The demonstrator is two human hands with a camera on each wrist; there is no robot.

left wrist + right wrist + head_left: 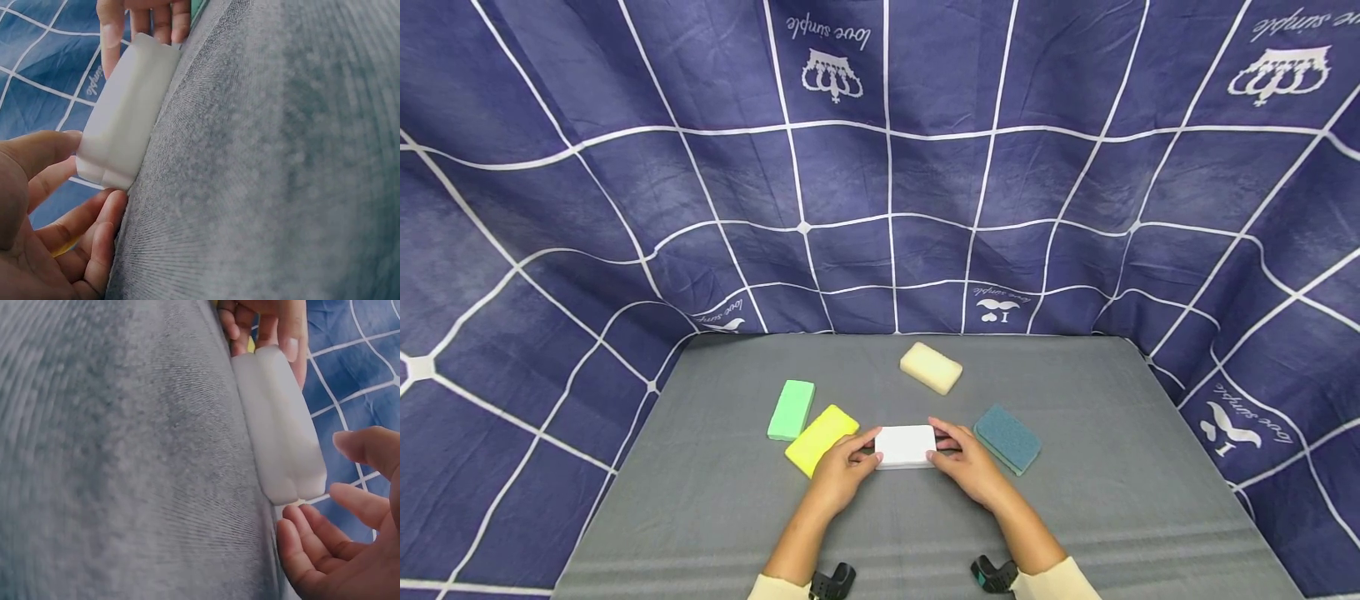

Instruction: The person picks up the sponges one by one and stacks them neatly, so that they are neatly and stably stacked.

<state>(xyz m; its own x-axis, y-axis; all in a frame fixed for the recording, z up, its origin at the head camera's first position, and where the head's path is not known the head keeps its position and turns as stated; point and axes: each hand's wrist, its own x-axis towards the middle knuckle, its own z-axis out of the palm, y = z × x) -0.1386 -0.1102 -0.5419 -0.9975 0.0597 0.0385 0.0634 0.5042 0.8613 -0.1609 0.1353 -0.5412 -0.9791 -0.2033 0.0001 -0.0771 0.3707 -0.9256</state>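
A white block-shaped sponge (906,445) lies on the grey cloth in front of me, between my two hands. A groove runs along its side, giving it the look of two layers, as the right wrist view shows. My left hand (837,473) holds its left end, with the thumb (70,141) at the upper edge and the lower fingers by the cloth. At the other end, my right hand (972,467) is spread around the sponge; in the right wrist view its thumb (350,444) stands a little off the white surface and the lower fingertips are close beneath the end.
Left of the hands lie a yellow sponge (822,439), partly behind the left hand, and a green sponge (792,410). A cream sponge (931,367) sits farther back. Beside the right hand is a dark teal sponge (1007,438). Blue checked curtain (932,179) encloses the table's back and sides.
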